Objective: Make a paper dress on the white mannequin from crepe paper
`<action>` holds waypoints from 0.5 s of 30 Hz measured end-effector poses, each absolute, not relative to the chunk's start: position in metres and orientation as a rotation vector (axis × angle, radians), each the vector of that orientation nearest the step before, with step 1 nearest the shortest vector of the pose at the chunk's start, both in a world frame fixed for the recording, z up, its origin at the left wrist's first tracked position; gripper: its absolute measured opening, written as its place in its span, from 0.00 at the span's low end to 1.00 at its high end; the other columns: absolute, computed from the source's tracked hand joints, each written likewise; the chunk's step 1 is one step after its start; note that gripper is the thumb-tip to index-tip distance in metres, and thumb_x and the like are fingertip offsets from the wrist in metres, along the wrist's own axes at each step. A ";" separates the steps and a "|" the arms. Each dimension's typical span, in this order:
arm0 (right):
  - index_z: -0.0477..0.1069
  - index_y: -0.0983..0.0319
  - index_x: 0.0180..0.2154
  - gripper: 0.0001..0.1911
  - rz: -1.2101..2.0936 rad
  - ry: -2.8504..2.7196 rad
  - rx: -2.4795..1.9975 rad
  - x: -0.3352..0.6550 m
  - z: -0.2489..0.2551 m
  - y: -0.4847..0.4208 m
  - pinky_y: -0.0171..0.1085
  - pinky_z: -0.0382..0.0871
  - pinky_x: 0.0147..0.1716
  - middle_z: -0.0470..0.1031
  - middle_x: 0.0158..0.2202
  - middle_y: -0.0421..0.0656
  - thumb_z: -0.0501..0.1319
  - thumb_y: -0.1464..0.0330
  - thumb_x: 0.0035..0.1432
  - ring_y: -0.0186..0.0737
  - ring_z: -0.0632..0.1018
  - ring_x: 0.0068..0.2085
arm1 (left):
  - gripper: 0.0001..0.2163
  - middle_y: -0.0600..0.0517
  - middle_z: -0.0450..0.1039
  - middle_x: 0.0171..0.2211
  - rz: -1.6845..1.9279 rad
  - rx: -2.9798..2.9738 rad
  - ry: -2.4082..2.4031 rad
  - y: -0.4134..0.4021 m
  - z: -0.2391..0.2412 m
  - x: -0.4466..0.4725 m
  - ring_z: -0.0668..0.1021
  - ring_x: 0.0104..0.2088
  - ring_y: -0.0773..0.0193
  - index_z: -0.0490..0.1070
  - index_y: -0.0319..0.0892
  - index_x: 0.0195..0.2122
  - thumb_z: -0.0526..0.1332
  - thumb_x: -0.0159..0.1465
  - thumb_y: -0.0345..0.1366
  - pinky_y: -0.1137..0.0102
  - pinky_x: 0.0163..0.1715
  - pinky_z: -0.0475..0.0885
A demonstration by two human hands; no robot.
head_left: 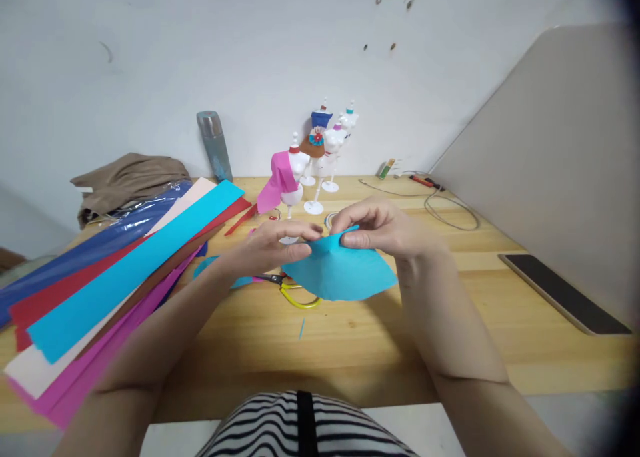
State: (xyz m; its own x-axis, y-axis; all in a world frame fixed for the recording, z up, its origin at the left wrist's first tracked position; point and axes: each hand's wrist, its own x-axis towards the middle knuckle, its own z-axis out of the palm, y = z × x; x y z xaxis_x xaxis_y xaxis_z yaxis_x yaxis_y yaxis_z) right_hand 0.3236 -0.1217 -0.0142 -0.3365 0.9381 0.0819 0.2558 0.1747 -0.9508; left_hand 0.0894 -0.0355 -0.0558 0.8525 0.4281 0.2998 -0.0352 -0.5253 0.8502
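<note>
One blue piece [340,273], longest left-to-right

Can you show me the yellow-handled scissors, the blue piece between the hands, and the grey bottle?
Yellow-handled scissors [300,305]: head view, on the handle's lower curve.
Blue piece [341,275]: head view, on its broad middle.
Grey bottle [215,147]: head view, on its side.

The blue paper [345,273] hides part of the scissors [300,304] and some fingertips of the right hand [376,227], the left hand [267,247] partly covers a white stand's base [289,241], the striped shirt [260,430] runs off the bottom edge, and the green box's [387,169] markings are too small to read.
</note>
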 end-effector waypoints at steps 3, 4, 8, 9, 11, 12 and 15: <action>0.77 0.59 0.28 0.20 1.155 -1.628 -1.235 0.328 -0.015 -0.122 0.38 0.66 0.27 0.75 0.27 0.41 0.75 0.50 0.46 0.37 0.73 0.27 | 0.10 0.48 0.82 0.33 0.591 1.997 0.382 -0.036 -0.053 0.089 0.80 0.36 0.60 0.79 0.43 0.30 0.67 0.62 0.44 0.64 0.41 0.77; 0.77 0.58 0.29 0.21 1.134 -1.578 -1.261 0.330 -0.015 -0.122 0.38 0.65 0.27 0.76 0.27 0.41 0.76 0.49 0.45 0.37 0.73 0.27 | 0.10 0.50 0.79 0.29 0.599 1.988 0.428 -0.036 -0.051 0.088 0.78 0.33 0.62 0.77 0.42 0.29 0.67 0.61 0.43 0.66 0.37 0.75; 0.75 0.57 0.28 0.23 1.066 -1.440 -1.283 0.331 -0.015 -0.119 0.39 0.62 0.25 0.73 0.25 0.40 0.78 0.48 0.40 0.37 0.70 0.25 | 0.09 0.53 0.73 0.26 0.609 1.940 0.508 -0.035 -0.043 0.085 0.73 0.30 0.66 0.73 0.41 0.27 0.66 0.58 0.41 0.70 0.31 0.68; 0.75 0.57 0.27 0.24 1.049 -1.422 -1.274 0.329 -0.015 -0.119 0.39 0.61 0.25 0.72 0.24 0.40 0.78 0.48 0.39 0.36 0.69 0.25 | 0.09 0.54 0.71 0.26 0.606 1.927 0.507 -0.035 -0.043 0.085 0.71 0.29 0.67 0.72 0.41 0.27 0.66 0.58 0.41 0.71 0.30 0.66; 0.74 0.57 0.27 0.24 1.005 -1.396 -1.249 0.327 -0.014 -0.117 0.39 0.59 0.25 0.70 0.24 0.39 0.78 0.49 0.39 0.35 0.67 0.25 | 0.09 0.56 0.67 0.24 0.591 1.886 0.521 -0.036 -0.044 0.088 0.69 0.26 0.69 0.71 0.41 0.27 0.66 0.57 0.41 0.72 0.27 0.63; 0.73 0.57 0.27 0.24 0.984 -1.385 -1.237 0.326 -0.014 -0.116 0.39 0.59 0.25 0.69 0.24 0.39 0.78 0.49 0.40 0.35 0.66 0.24 | 0.09 0.57 0.66 0.23 0.583 1.861 0.535 -0.036 -0.045 0.089 0.68 0.25 0.69 0.70 0.41 0.27 0.66 0.56 0.41 0.73 0.26 0.63; 0.71 0.57 0.26 0.24 0.949 -1.341 -1.233 0.324 -0.014 -0.114 0.39 0.57 0.23 0.66 0.22 0.39 0.76 0.47 0.42 0.34 0.64 0.23 | 0.09 0.56 0.68 0.24 0.539 1.821 0.569 -0.037 -0.050 0.093 0.70 0.25 0.68 0.72 0.41 0.30 0.66 0.55 0.41 0.71 0.27 0.66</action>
